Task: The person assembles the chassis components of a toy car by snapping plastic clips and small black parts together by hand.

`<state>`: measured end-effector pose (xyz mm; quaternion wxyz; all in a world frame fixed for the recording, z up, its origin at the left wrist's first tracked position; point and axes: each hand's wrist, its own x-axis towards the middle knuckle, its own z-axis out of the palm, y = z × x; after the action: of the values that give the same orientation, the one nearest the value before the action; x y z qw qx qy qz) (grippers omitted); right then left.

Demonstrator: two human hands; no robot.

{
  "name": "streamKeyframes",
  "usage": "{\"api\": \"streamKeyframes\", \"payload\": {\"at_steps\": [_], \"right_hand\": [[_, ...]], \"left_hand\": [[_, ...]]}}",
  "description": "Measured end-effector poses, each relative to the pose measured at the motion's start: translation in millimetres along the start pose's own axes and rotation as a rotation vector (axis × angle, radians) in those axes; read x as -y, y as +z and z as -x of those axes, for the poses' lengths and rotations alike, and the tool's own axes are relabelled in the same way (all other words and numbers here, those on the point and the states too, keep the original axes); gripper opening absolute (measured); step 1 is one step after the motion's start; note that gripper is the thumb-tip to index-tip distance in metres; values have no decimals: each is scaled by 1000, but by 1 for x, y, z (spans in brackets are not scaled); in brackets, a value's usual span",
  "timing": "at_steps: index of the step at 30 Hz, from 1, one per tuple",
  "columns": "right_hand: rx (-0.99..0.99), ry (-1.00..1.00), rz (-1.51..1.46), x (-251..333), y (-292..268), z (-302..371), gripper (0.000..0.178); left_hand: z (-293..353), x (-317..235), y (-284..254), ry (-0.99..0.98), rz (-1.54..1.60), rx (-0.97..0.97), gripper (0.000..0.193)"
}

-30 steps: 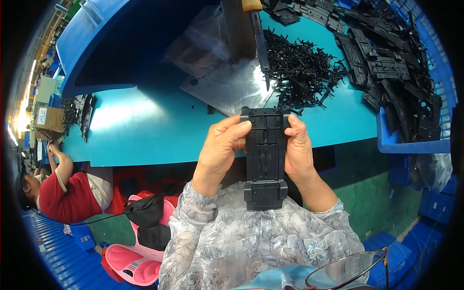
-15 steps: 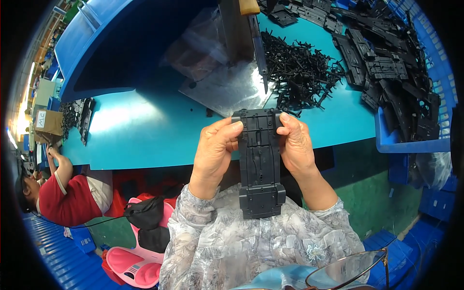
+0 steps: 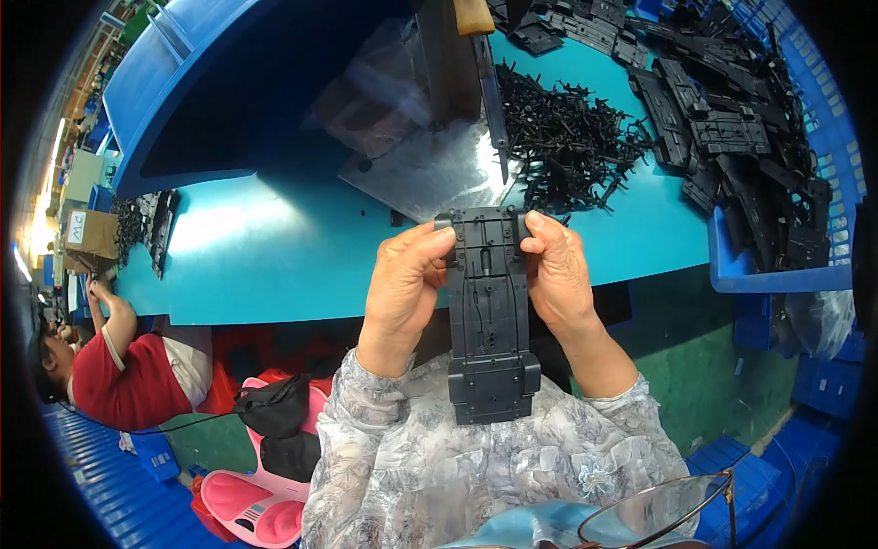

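Note:
A long black plastic chassis plate (image 3: 487,316), ribbed and dotted with small holes, is held up in front of my body at the table's near edge. My left hand (image 3: 403,291) grips its upper left corner between thumb and curled fingers. On the opposite corner, my right hand (image 3: 560,274) pinches it the same way. The plate's lower end, with its wider block, hangs over my patterned top. Beyond it on the table lies a loose heap of small black plastic parts (image 3: 576,137).
More black plates pile up in a blue crate (image 3: 786,277) at the right. A large blue bin (image 3: 137,137) overhangs the turquoise table (image 3: 274,274) at left. An upright tool with a yellow handle (image 3: 474,16) stands behind a metal sheet (image 3: 430,174). A co-worker in red (image 3: 137,380) sits left.
The plate's lower end has tipped slightly down and toward me, so more of its face shows. Both hands keep their hold and have barely shifted.

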<state>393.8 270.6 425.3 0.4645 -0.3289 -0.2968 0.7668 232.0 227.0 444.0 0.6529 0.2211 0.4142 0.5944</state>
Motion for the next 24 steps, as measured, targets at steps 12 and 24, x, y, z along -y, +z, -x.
{"api": "streamKeyframes", "payload": {"at_steps": [12,24], "right_hand": [[26,15,-28,4,6,-2,26],[-10,6,-5,0,1,-8,26]], "left_hand": [[-2,-4,6,11,-2,-33,24],[-5,-7,6,0,23,-8,25]]}}
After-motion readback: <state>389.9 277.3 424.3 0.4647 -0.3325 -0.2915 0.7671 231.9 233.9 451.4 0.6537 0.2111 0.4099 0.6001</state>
